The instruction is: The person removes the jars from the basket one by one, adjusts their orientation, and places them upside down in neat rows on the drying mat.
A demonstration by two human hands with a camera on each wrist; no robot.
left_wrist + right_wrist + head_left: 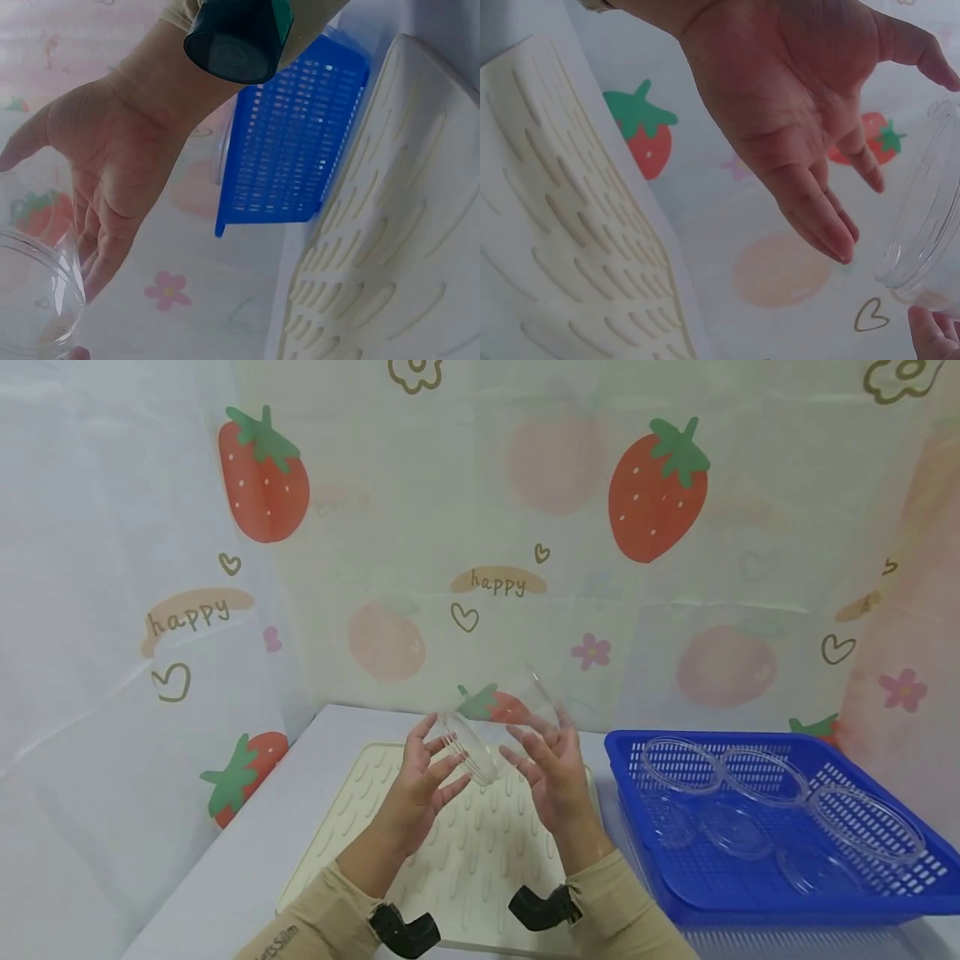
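Observation:
A clear see-through jar (468, 747) with a ridged, threaded rim hangs tilted above the mat, between both hands. My left hand (422, 777) holds it at the rim side, thumb and fingers spread about it; in the left wrist view the fingers of the left hand (112, 172) meet the clear wall. My right hand (555, 772) is at the jar's other end, fingers apart. Seen from the right wrist, the right hand (780, 97) has its fingers nearly straight, with the thumb close to the jar (922, 217). The clear wall makes exact contact there hard to see.
A cream mat (472, 868) with raised oval ridges lies on the white table (202, 893) below the hands. To the right stands a blue mesh basket (675, 893) holding several clear jars (735, 831). A strawberry-printed sheet (465, 485) hangs behind.

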